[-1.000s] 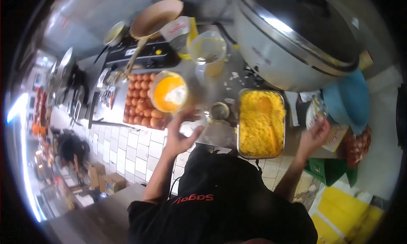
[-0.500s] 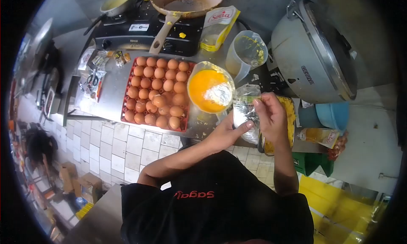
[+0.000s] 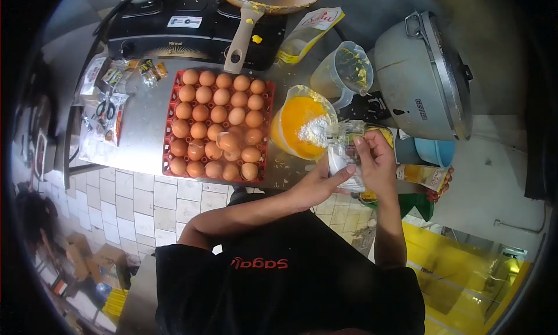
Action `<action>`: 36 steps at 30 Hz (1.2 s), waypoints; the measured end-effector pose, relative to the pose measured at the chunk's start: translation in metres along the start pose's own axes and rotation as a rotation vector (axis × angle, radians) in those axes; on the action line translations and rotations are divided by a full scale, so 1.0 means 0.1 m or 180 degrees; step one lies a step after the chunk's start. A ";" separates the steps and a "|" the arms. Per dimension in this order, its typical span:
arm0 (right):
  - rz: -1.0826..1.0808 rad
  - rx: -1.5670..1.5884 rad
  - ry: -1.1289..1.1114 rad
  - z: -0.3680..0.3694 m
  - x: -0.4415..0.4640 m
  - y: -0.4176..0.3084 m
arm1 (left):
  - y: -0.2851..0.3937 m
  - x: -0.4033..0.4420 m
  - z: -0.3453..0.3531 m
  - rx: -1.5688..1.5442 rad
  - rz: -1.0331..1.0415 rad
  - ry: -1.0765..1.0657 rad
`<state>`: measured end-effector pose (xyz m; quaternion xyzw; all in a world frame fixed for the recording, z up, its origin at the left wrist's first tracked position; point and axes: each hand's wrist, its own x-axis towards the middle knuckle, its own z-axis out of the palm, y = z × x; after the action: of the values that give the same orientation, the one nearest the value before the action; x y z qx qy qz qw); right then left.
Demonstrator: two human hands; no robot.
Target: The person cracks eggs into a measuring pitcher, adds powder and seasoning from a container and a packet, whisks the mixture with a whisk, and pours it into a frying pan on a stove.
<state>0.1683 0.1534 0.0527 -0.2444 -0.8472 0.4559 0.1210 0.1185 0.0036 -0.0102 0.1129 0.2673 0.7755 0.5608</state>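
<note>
Both of my hands hold a small clear plastic bag of white powder [image 3: 337, 160]. My left hand [image 3: 314, 186] grips its lower left side, thumb across the front. Higher up, my right hand [image 3: 378, 163] pinches the bag near its top edge. That top edge meets the right rim of a plastic measuring jug [image 3: 279, 136], and I cannot tell whether they touch. Inside the jug is orange-yellow beaten egg [image 3: 297, 117], with a heap of white powder [image 3: 314, 130] on its right side.
Left of the jug stands a red egg tray [image 3: 269, 160] with many brown eggs. Behind are a gas stove [image 3: 174, 47], a frying pan [image 3: 256, 6], a second jug [image 3: 337, 73] and a Sovia pouch [image 3: 308, 35]. A large rice cooker [image 3: 407, 73] and blue basin [image 3: 436, 152] sit right.
The camera view has shifted a little. The bag's top edge is now closer to the jug's right rim. Both hands keep their hold on the bag.
</note>
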 end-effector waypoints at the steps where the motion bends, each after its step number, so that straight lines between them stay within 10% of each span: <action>1: 0.0109 -0.0109 -0.0095 0.00 -0.02 -0.01 | 0.00 0.00 -0.01 0.0008 -0.0022 -0.0030; 36: 0.0321 -0.0290 0.0161 0.02 0.03 0.01 | 0.01 0.07 -0.16 0.0248 -0.0154 -0.0368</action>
<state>0.1651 0.1539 0.0502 -0.3034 -0.8504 0.4161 0.1080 0.1079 0.0050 -0.0243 0.1727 0.2672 0.7429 0.5890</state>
